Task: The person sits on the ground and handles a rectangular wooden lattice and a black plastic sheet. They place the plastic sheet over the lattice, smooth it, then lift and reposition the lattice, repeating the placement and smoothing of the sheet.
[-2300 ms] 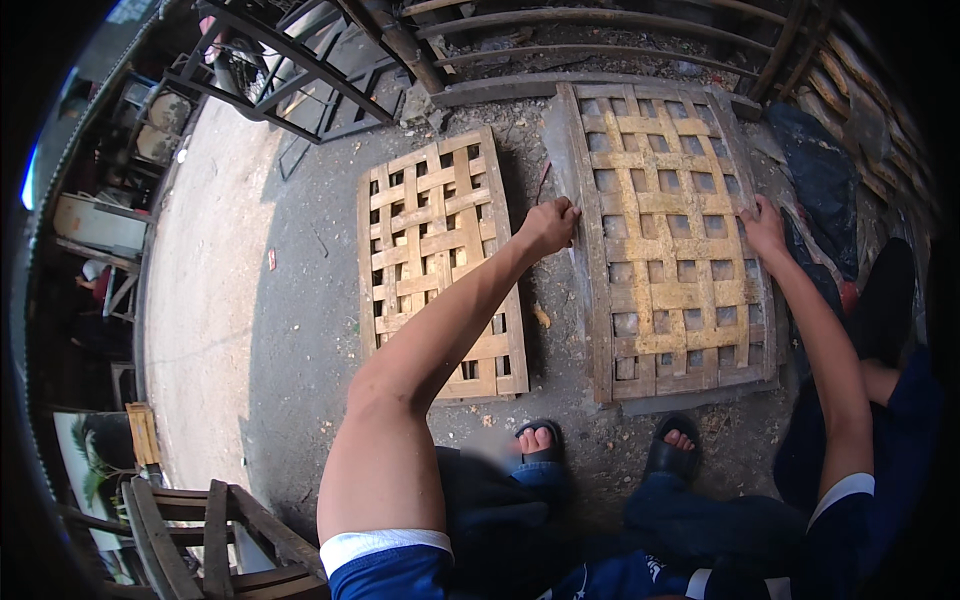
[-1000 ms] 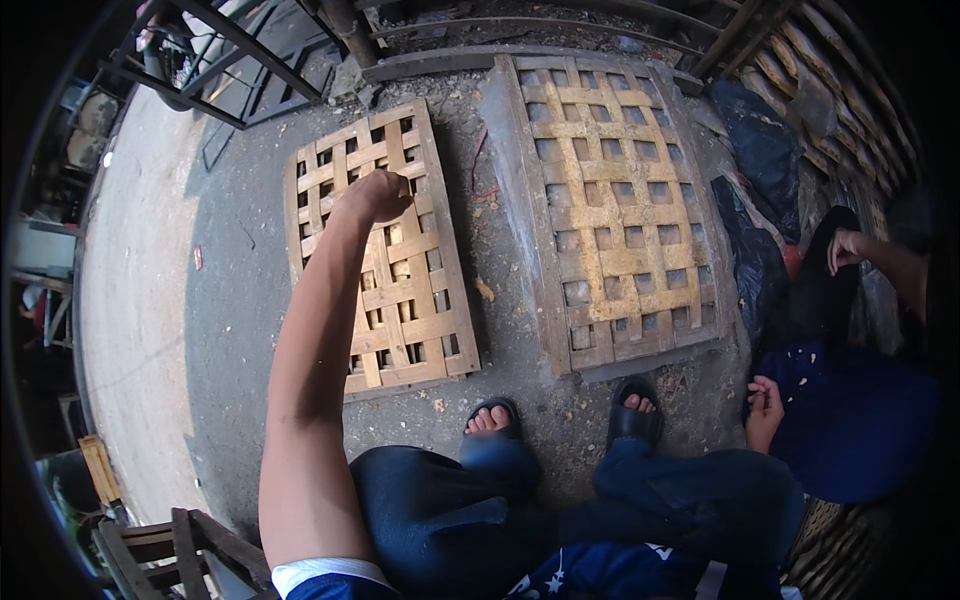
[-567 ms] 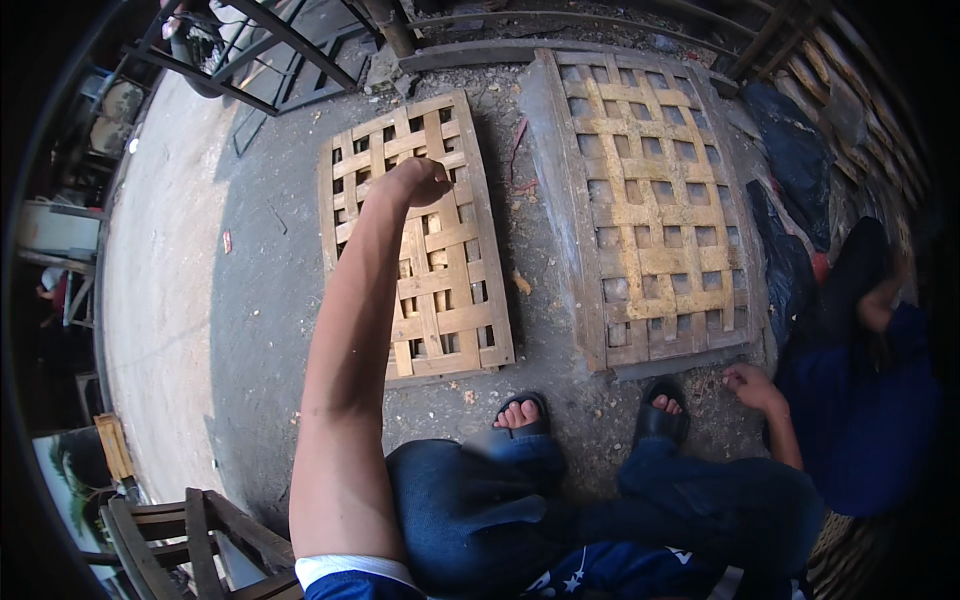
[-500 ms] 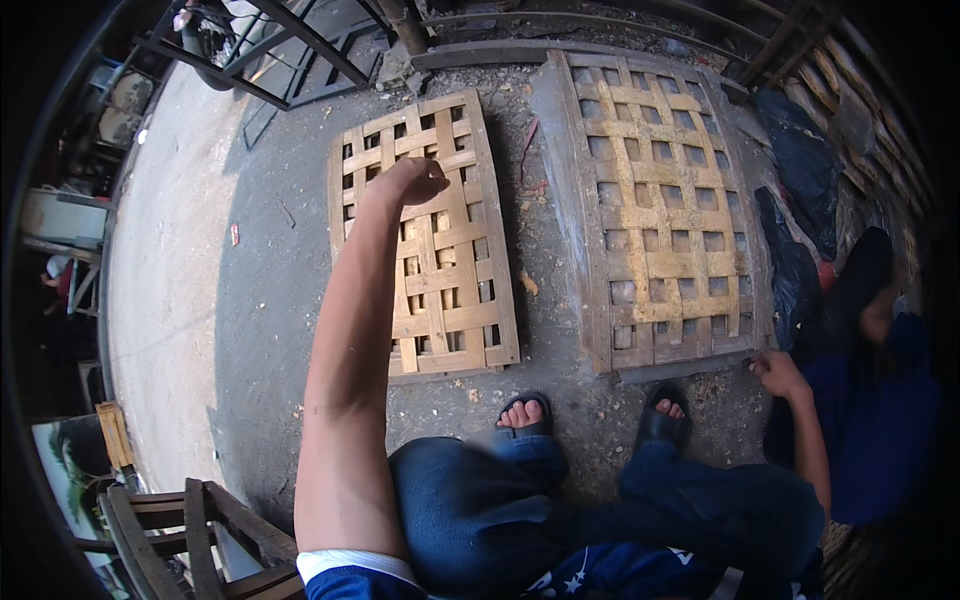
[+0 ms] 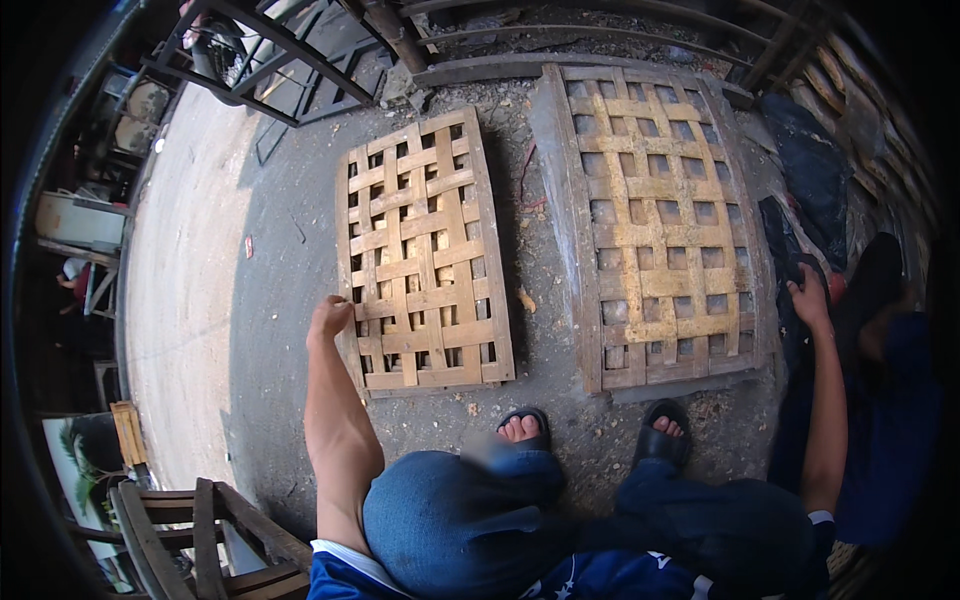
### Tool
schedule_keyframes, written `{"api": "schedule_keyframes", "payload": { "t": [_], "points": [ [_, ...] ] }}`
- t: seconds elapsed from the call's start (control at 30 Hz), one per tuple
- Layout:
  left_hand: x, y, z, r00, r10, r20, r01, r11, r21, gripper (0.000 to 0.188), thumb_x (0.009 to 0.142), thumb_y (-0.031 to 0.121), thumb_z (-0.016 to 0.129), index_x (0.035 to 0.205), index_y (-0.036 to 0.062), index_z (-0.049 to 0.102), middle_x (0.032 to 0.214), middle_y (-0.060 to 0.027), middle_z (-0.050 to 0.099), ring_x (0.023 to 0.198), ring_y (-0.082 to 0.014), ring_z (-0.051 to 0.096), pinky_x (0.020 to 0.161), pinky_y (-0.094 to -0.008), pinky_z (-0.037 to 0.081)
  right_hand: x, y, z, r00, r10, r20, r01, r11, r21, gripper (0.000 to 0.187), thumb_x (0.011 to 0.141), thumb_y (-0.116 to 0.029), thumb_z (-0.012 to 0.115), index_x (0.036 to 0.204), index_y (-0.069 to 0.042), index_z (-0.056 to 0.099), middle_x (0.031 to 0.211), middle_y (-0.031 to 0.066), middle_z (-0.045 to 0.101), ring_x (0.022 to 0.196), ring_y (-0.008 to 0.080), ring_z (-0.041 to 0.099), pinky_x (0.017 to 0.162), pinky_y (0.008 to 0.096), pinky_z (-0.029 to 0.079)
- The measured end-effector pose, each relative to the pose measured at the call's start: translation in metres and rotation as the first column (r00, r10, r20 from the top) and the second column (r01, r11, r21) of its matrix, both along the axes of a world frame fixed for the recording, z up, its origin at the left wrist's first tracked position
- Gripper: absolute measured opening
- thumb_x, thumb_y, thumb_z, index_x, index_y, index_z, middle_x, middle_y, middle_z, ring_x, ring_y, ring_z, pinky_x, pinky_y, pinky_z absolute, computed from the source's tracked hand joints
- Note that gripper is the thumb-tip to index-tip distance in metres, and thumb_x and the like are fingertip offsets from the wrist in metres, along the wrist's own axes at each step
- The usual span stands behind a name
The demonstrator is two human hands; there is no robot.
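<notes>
Two woven wooden-strip lattice panels lie side by side on the ground before me. At the left edge of the left lattice panel [image 5: 436, 262] is my left hand [image 5: 331, 316], its fingers curled closed; what they hold, if anything, is hidden. The right lattice panel [image 5: 668, 232] is larger and yellowish, with a flat frame. Beyond its right edge, my right hand [image 5: 809, 298] is closed beside black plastic sheeting [image 5: 778, 232]. Something dark shows at its fingertips, too unclear to name.
My sandalled feet [image 5: 522, 428] stand just below the panels. A slatted wooden chair-like frame [image 5: 205, 540] is at lower left. Dark metal frames [image 5: 275, 70] stand at far left, and a wooden rail [image 5: 580, 56] runs behind. Another person's dark-clothed leg [image 5: 880, 280] is at right.
My left hand has moved from above the left panel to its left edge. My right hand has gone up and away, from the right panel's near corner to the black plastic.
</notes>
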State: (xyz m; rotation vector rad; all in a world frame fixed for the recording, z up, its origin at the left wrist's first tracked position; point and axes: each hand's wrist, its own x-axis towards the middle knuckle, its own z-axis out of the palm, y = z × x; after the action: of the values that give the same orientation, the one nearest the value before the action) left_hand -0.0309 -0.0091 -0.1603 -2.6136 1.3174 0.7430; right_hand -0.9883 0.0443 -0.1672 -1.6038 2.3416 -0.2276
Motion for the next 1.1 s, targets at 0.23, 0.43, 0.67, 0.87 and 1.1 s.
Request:
{"api": "schedule_keyframes", "payload": {
  "t": [0.23, 0.43, 0.67, 0.87, 1.1],
  "points": [
    [0.032, -0.013, 0.006, 0.996, -0.087, 0.029, 0.091, 0.976, -0.198, 0.057, 0.090, 0.040, 0.066, 0.136, 0.0050, 0.063, 0.126, -0.0252, 0.069, 0.117, -0.0390, 0.067, 0.097, -0.0447, 0.053, 0.049, 0.033, -0.028, 0.954, -0.110, -0.278, 0.224, 0.880, 0.420, 0.085, 0.086, -0.025, 0.079, 0.156, -0.006, 0.034, 0.154, 0.0184, 0.046, 0.142, 0.0399, 0.044, 0.118, 0.0454, 0.037],
    [-0.057, -0.079, -0.005, 0.920, -0.392, -0.001, 0.372, 0.872, -0.319, 0.053, 0.093, 0.039, 0.065, 0.131, 0.0028, 0.065, 0.122, -0.0280, 0.069, 0.116, -0.0419, 0.066, 0.098, -0.0449, 0.053, 0.011, 0.056, -0.010, 0.937, -0.156, -0.312, 0.214, 0.964, 0.158, 0.021, 0.091, -0.020, 0.070, 0.108, -0.008, 0.070, 0.110, 0.0168, 0.068, 0.102, 0.0390, 0.068, 0.089, 0.0471, 0.055],
    [-0.081, -0.090, 0.009, 0.855, -0.519, 0.027, 0.493, 0.793, -0.358, 0.046, 0.093, 0.032, 0.069, 0.130, 0.0041, 0.066, 0.126, -0.0249, 0.066, 0.119, -0.0387, 0.064, 0.100, -0.0449, 0.051, 0.073, 0.060, -0.015, 0.909, -0.004, -0.416, 0.116, 0.963, 0.242, 0.052, 0.086, -0.013, 0.071, 0.136, -0.006, 0.057, 0.139, 0.0195, 0.058, 0.133, 0.0397, 0.053, 0.108, 0.0491, 0.045],
    [-0.066, -0.088, 0.023, 0.844, -0.536, -0.014, 0.494, 0.788, -0.367, 0.044, 0.092, 0.031, 0.069, 0.127, 0.0050, 0.067, 0.127, -0.0237, 0.066, 0.118, -0.0390, 0.064, 0.101, -0.0444, 0.051, 0.021, 0.061, -0.040, 0.978, -0.083, -0.191, 0.069, 0.994, -0.084, 0.022, 0.090, -0.007, 0.058, 0.108, -0.005, 0.070, 0.102, 0.0225, 0.073, 0.104, 0.0430, 0.068, 0.091, 0.0461, 0.052],
    [-0.080, -0.094, 0.014, 0.832, -0.555, 0.016, 0.526, 0.778, -0.344, 0.047, 0.092, 0.032, 0.069, 0.130, 0.0046, 0.066, 0.126, -0.0236, 0.068, 0.119, -0.0376, 0.065, 0.101, -0.0438, 0.052, -0.065, 0.130, -0.051, 0.735, -0.471, 0.488, 0.663, 0.647, -0.376, 0.021, 0.091, -0.009, 0.053, 0.105, -0.002, 0.067, 0.084, 0.0145, 0.065, 0.082, 0.0210, 0.063, 0.078, 0.0355, 0.049]
  ]
}}
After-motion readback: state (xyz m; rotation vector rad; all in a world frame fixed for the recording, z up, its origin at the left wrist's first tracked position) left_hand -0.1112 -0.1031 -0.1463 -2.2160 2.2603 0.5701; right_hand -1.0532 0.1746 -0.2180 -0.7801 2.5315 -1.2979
